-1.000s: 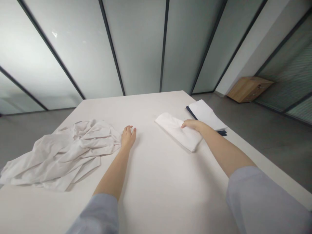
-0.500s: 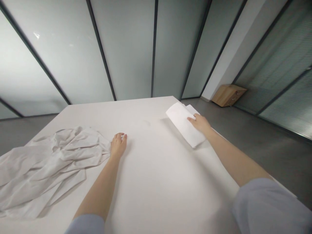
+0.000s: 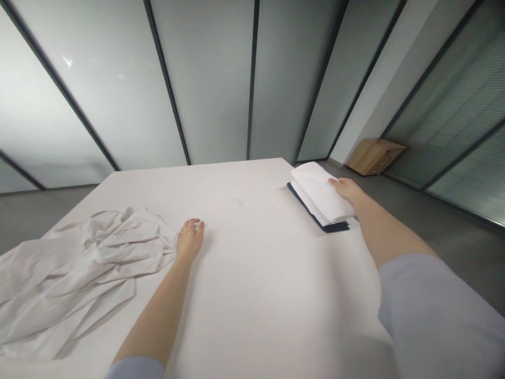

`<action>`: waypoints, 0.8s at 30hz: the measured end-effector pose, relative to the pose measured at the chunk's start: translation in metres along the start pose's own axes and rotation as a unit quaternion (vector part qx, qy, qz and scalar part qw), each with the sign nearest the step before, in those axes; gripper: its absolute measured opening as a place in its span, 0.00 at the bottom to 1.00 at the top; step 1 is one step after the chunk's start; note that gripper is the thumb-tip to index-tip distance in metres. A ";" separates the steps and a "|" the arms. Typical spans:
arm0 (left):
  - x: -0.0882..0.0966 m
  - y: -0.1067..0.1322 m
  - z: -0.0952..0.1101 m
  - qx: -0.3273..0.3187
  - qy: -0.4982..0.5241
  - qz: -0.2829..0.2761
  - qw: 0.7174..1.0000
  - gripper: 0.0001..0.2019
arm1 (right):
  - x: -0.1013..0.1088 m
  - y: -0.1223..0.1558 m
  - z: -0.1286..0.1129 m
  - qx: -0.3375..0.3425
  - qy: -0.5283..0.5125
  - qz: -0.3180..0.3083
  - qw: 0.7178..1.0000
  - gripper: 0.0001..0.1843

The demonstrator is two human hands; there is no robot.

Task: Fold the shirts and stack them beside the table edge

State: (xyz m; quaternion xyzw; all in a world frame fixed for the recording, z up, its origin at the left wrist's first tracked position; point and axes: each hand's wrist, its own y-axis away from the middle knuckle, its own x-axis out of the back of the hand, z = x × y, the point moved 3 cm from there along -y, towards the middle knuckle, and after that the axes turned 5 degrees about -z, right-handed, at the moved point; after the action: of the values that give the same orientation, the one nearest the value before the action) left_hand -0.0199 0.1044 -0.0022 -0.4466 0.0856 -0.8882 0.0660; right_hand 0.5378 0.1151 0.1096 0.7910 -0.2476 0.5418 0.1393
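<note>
Right hand (image 3: 347, 188): reached out to 2 o'clock, fingers curled over the right-hand edge of a white cloth folded into a flat oblong (image 3: 317, 193). Whether the edge is pinched or only touched cannot be told; the thumb is hidden.

The folded white cloth is now seen lying on top of a stack near the far right corner of the white surface (image 3: 256, 300). Beneath it another white fold shows, and under that a dark navy folded piece (image 3: 335, 228), visible as a thin rim at the near and left sides.

Change noted: a second ago the cloth was held flat on the bare surface, nearer the middle. Half a second ago it was lifted and in transit toward 1 o'clock. It is now borne by the stack, roughly squared to it, with the hand not yet off.

Left hand (image 3: 190, 239): palm down at 10 o'clock, fingers together and flat, nothing held; unmoved across all three pictures. The wrist side touches the hem of a crumpled white garment (image 3: 87, 263), which is spread loose toward 9 o'clock and untouched otherwise.

Beyond, at 12 o'clock, frosted glass panels with dark frames (image 3: 213, 79). At 2 o'clock, a low wooden cabinet (image 3: 374, 156) on the grey floor (image 3: 434, 226).
</note>
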 end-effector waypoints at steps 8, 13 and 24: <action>0.000 0.000 -0.002 0.014 -0.010 -0.007 1.000 0.16 | -0.044 -0.011 0.024 -0.031 0.102 -0.069 0.992 0.31; 0.000 0.000 -0.001 0.016 -0.016 -0.010 1.000 0.17 | -0.042 -0.001 0.020 -0.027 0.132 -0.009 0.991 0.30; -0.002 0.001 0.003 -0.001 -0.055 -0.024 0.998 0.18 | -0.053 0.052 -0.064 0.217 0.007 0.177 0.960 0.20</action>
State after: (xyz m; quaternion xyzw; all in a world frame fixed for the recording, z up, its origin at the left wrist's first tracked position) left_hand -0.0162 0.1032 -0.0019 -0.4965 0.0717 -0.8637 0.0488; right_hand 0.4442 0.1156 0.0823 0.7421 -0.2594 0.6038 -0.1322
